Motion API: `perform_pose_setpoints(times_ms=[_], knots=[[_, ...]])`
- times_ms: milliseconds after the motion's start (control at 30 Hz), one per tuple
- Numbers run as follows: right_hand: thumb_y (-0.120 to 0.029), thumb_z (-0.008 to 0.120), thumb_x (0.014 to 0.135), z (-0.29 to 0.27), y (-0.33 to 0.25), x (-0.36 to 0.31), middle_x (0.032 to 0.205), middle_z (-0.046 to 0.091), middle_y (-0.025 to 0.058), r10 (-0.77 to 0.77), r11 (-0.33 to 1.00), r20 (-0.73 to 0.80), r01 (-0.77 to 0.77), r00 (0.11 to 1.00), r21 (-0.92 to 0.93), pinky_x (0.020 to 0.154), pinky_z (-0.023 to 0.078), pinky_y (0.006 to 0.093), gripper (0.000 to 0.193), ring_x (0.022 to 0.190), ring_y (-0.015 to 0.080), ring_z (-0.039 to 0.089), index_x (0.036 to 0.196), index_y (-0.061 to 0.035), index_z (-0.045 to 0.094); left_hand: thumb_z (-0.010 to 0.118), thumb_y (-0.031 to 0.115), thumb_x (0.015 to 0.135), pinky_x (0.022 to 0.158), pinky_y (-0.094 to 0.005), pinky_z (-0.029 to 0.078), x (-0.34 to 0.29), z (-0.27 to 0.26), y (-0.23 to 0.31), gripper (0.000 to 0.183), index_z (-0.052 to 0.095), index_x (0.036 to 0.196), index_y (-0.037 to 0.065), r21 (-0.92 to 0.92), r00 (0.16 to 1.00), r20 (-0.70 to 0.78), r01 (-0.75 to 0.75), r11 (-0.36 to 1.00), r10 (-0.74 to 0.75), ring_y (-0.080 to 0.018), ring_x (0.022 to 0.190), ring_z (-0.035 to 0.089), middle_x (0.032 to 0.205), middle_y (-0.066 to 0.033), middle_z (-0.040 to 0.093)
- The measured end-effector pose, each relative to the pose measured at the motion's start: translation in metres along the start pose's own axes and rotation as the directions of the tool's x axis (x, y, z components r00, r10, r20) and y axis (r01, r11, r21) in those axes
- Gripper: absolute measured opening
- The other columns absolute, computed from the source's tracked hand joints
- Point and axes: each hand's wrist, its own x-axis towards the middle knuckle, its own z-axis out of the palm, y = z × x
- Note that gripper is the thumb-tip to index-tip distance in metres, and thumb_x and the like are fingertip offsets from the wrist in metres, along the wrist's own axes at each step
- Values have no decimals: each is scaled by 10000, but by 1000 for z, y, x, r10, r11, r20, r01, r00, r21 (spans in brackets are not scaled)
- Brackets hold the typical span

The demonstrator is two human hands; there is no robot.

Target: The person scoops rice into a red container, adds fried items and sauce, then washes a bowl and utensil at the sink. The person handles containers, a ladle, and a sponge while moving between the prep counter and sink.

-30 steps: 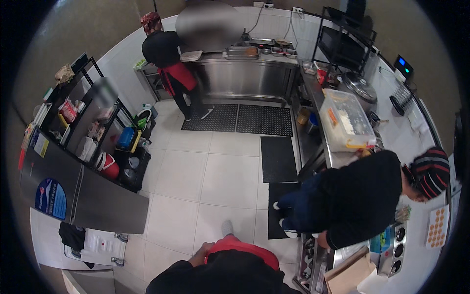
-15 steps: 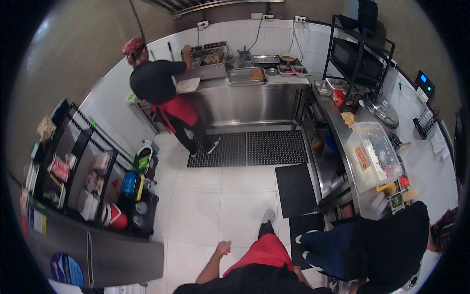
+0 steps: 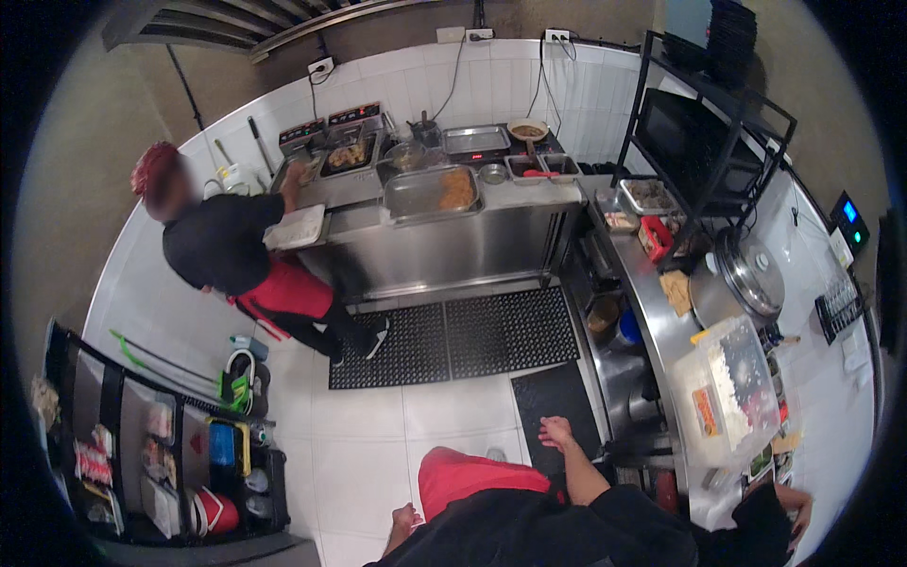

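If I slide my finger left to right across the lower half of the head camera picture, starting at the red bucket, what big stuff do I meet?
Red bucket, left hand, red apron, right hand, plastic box.

glossy metal counter (image 3: 425, 260), matt cloth apron (image 3: 468, 484)

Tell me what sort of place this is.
Probably a small commercial kitchen, going by what looks like a countertop fryer, a metal tray with food in it and a large lidded pot.
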Motion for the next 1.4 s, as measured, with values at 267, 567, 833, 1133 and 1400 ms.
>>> perform_pose_setpoints(times_ms=[267, 567, 833, 1133, 1400], knots=[[-343, 687, 972, 40, -119, 93, 1072, 681, 101, 17, 1000, -93, -19, 996, -16, 711, 604, 431, 372, 786, 227, 700, 1203, -68, 591, 624, 295, 905, 683, -428, 532, 72, 98, 182, 251, 686, 949, 56, 358, 964, 180, -251, 899, 197, -235, 743, 677, 788, -56, 659], [-337, 701, 858, 37, 20, 171, 816, 711, 166, -617, 493, 171, 547, 768, -676, 736, 562, 491, 395, 806, 312, 725, 1082, -13, 729, 695, 251, 789, 690, -462, 535, 135, 133, 565, 186, 666, 870, 86, 465, 449, 883, -877, -121, 136, -239, 766, 664, 829, -58, 675], [-381, 649, 923, 82, -88, 235, 883, 735, 133, 211, 939, -204, -256, 956, -228, 709, 577, 465, 354, 777, 298, 720, 1077, -68, 711, 789, 318, 890, 644, -374, 522, -20, 280, 813, 344, 620, 915, 20, 461, 446, 796, -885, 69, 409, -212, 673, 621, 772, -117, 654], [-335, 639, 968, -40, -372, 279, 839, 722, 63, 343, 828, -289, -143, 894, 541, 604, 584, 360, 300, 678, 199, 707, 1034, -48, 693, 732, 372, 937, 607, -449, 445, -197, 540, 926, 473, 564, 708, -7, 386, 27, 660, -870, -308, 751, -249, 598, 538, 652, -146, 590], [-107, 751, 871, -265, -740, 41, 1190, 649, 154, -624, 686, -683, 152, -381, -712, 977, 483, 412, 326, 1122, 336, 601, 1171, -26, 653, 716, 270, 956, 567, -372, 406, -283, 721, 967, 373, 563, 757, -6, -141, -255, 841, -955, -263, 477, -168, 601, 471, 633, -69, 505]])
